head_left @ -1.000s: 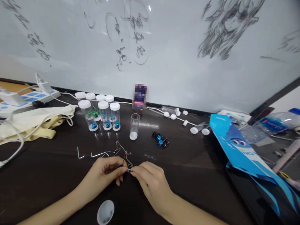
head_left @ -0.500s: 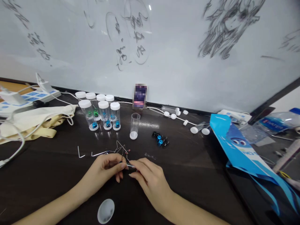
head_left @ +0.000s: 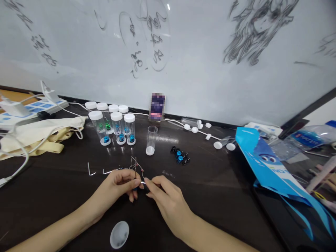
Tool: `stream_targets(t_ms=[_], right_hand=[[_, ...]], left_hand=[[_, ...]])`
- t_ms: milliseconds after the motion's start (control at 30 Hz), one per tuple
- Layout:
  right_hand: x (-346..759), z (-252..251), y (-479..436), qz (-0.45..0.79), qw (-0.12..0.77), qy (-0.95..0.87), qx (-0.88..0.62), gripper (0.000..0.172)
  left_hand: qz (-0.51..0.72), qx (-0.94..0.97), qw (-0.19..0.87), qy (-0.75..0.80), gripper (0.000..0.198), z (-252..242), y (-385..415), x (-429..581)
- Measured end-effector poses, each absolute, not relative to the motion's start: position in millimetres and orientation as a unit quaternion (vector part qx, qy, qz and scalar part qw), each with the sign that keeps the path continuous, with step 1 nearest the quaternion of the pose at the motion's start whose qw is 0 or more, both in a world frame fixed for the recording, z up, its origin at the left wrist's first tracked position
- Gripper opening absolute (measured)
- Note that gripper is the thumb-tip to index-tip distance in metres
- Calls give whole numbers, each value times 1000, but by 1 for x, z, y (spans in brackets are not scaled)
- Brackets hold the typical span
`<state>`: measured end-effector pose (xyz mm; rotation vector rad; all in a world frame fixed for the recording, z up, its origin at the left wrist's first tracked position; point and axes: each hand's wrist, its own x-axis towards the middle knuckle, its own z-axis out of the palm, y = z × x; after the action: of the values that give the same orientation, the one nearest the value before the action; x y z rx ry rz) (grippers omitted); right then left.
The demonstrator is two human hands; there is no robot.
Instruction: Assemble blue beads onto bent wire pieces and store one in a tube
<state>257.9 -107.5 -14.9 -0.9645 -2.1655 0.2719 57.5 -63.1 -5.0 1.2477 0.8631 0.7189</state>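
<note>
My left hand (head_left: 123, 185) is closed, thumb and fingers pinching a small piece mostly hidden by them. A thin brown rod (head_left: 135, 171) stands up from this grip, and a bit of blue shows below the fingers. Opposite it, my right hand (head_left: 165, 196) pinches a short silver hex key (head_left: 143, 182), which bridges the gap between both sets of fingertips. Just behind the hands lies a bent thin wire (head_left: 136, 161) with small red bits. Two L-shaped hex keys lie to the left, one (head_left: 91, 169) apart and another (head_left: 107, 172) near my left hand.
Several capped clear tubes (head_left: 117, 126) holding blue or green parts stand back left. An open tube (head_left: 151, 140) stands mid-table, beside a pile of black and blue parts (head_left: 180, 156). A white cap (head_left: 119, 234) lies in front. A blue bag (head_left: 265, 164) is at right.
The brown rod in my left hand has turned more upright. The silver hex key shows less between the fingertips, and my right hand has shifted slightly.
</note>
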Motion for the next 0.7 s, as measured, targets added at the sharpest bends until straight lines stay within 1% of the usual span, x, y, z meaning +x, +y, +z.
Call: stream_targets(t_ms=[167,333,533,700], right_hand=[[259,-16,-108,90,358,-851,-375,42],[260,-19,-108,109,376,-842,-370,37],[257,-16,-105,140,392,-835,-360,32],[259,-9,-106,159,389,-837,-352,29]], left_hand=[[316,550,676,376,21,-3,-62,58],[309,560,670,377,22,-7,-61,58],[307,621,607,388,22,-16,-62,55],[312,660,554,400,23,-13,-67,55]])
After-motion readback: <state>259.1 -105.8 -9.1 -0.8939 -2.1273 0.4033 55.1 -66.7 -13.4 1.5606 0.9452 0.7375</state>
